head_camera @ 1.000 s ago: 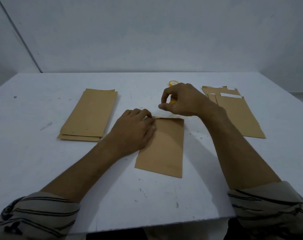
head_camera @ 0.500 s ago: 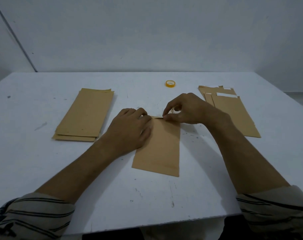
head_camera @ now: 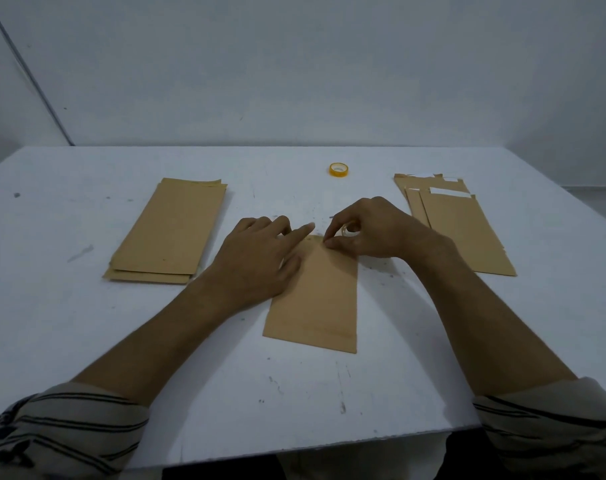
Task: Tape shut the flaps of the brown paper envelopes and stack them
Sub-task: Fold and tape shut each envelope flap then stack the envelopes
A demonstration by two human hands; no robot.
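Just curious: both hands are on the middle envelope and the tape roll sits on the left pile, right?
No. The head view shows the tape roll on the table, not the left pile. The left hand and right hand are on the middle envelope.

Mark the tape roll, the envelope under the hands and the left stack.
tape roll [head_camera: 339, 174], head view, ring's front rim
envelope under the hands [head_camera: 320, 299], head view, bare middle
left stack [head_camera: 176, 230], head view, top envelope's middle

Dim, bluish, even lighting, soft shadows under both forearms on the white surface, no glare, wide-angle bending at edges, slight softness overall
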